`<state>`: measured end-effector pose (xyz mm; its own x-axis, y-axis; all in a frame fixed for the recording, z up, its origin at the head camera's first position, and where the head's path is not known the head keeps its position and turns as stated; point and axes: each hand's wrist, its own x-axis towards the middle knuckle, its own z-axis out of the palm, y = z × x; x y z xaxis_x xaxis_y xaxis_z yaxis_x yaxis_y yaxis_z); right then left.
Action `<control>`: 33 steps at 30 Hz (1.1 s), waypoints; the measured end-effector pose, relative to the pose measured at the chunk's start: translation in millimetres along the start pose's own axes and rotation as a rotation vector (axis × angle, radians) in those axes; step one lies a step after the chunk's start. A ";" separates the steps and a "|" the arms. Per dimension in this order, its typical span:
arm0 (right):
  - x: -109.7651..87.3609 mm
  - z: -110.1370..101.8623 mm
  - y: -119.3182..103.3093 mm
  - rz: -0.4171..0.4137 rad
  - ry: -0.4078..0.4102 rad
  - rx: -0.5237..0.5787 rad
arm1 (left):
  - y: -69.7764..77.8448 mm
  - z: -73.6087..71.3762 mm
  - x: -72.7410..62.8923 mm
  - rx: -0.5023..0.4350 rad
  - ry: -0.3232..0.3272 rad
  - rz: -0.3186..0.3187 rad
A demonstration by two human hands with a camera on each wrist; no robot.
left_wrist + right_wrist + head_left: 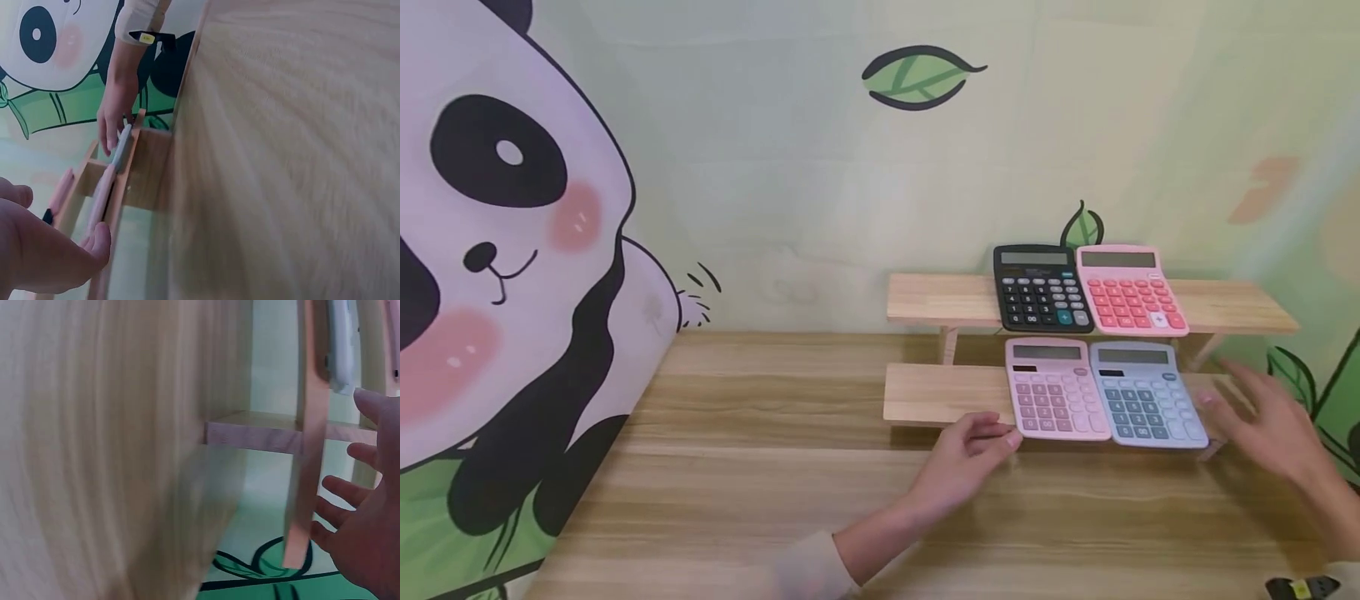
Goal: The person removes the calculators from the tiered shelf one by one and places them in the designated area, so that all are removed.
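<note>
Both hands flank the lower shelf (940,392) at centre right: the left hand (966,458), loosely curled, nears the pink calculator (1054,390); the right hand (1262,417), fingers spread, nears the blue calculator (1146,396), each holding nothing.

My shelf (940,392) is pale wood; its calculators are black (1041,287), coral (1129,290), pink (1054,389) and blue-grey (1144,394).

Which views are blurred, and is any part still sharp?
Head view: the four calculators are sharp, for example the black calculator, but the right hand is smeared by motion. Left wrist view: the table is streaked. Right wrist view: the table is heavily streaked, the shelf edge clearer.
</note>
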<state>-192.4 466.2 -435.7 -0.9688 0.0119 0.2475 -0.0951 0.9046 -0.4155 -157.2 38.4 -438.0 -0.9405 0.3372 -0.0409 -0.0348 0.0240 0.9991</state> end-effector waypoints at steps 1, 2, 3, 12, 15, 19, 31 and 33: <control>0.2 1.9 1.0 0.006 -0.004 0.005 | -1.8 3.6 0.2 -0.019 0.008 -0.012; 0.4 3.8 1.8 0.012 -0.003 0.007 | -3.7 7.2 0.8 -0.038 0.018 -0.025; 0.5 5.5 2.6 0.018 -0.001 0.008 | -5.3 10.5 1.4 -0.057 0.029 -0.036; -8.0 19.5 8.9 0.076 0.043 -0.039 | -19.4 38.2 9.3 -0.211 0.098 -0.055; -10.4 23.0 9.1 0.084 0.054 -0.030 | -22.7 44.8 11.5 -0.277 0.127 -0.060; -10.4 24.4 8.0 0.095 0.054 -0.030 | -26.9 51.9 17.0 -0.405 0.174 -0.076; -9.5 23.6 8.5 0.099 0.051 -0.038 | -28.6 61.8 28.0 -0.663 0.260 -0.203; -8.9 24.1 8.7 0.101 0.048 -0.037 | -30.2 62.3 28.9 -0.685 0.268 -0.215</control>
<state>-190.1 463.8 -462.6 -0.9609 0.1237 0.2478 0.0123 0.9129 -0.4081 -162.3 106.1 -470.1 -0.9361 0.1490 -0.3187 -0.3459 -0.5550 0.7565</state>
